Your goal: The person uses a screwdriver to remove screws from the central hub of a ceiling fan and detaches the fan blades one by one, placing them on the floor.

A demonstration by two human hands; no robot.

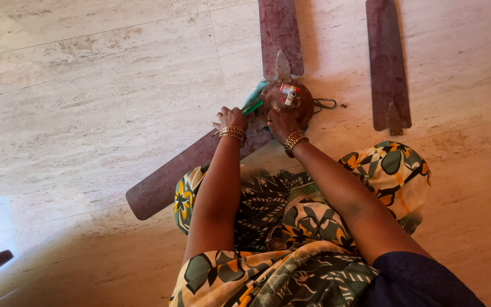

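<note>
Head view, person seated on a pale marble floor (86, 113), a dismantled ceiling fan in front of them. Fan motor hub (288, 98), round and brown with a small red-and-silver part on top, sits on the floor just ahead of the knees, partly on a teal cloth (258, 91). Left hand (231, 118) is closed around a green-handled tool (252, 107), likely a screwdriver, tip pointing into the hub's left edge; tip itself is hidden. Right hand (282, 124) lies flat on the near side of the hub, fingers curled over its rim, pressing on it rather than enclosing it, so grip is a loose hold on the hub; how tight, cannot tell. Gold bangles on both wrists. One maroon blade (280, 34) is attached at the hub and points away from the person; a second blade (171, 176) runs from under the left hand down-left across the floor. A third blade (388, 62) lies loose to the right, well apart from the hub. A thin dark wire (326, 103) loops out of the hub's right side, small dark bits just beside it. Patterned green, yellow and white fabric covers the lap
</note>
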